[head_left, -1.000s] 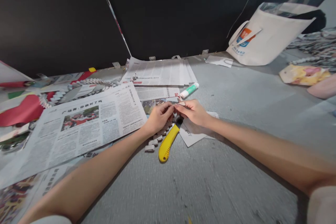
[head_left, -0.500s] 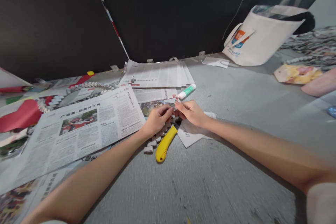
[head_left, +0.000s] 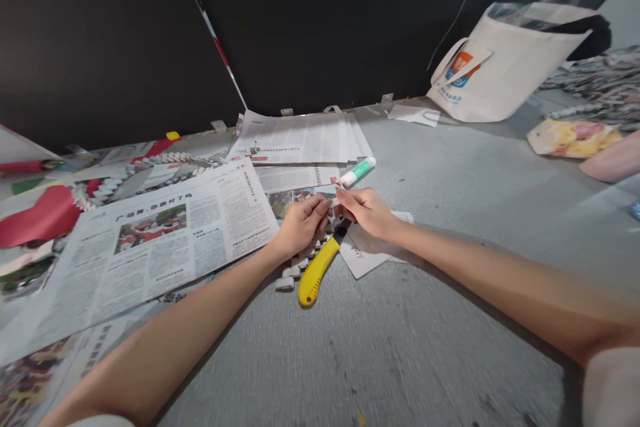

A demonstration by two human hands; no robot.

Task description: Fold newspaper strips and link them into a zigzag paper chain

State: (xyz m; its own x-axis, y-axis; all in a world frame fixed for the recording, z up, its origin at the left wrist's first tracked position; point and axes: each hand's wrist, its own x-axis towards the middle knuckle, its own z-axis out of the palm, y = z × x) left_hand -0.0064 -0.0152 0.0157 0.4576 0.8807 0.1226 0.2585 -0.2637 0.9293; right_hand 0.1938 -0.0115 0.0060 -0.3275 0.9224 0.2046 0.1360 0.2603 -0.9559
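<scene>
My left hand (head_left: 304, 221) and my right hand (head_left: 369, 212) meet fingertip to fingertip above the grey surface. Both are closed in a pinch on a small folded newspaper strip (head_left: 335, 202), mostly covered by the fingers. Under my left hand runs a zigzag chain of folded paper (head_left: 291, 272), partly hidden. Beside it lies a yellow utility knife (head_left: 318, 272), its dark tip end pointing toward my right hand. A green and white glue stick (head_left: 359, 171) rests just beyond my right fingers. Small white papers (head_left: 363, 253) lie under my right wrist.
A large newspaper sheet (head_left: 160, 233) spreads to the left, with more newspapers (head_left: 300, 137) at the back. Red paper (head_left: 37, 217) and another folded chain (head_left: 165, 159) are at far left. A white bag (head_left: 510, 67) stands at the back right, by the dark wall (head_left: 325, 27).
The view has shifted slightly. Both hands stay together in nearly the same place, with small finger movements around the paper strip. The knife and glue stick remain where they were.
</scene>
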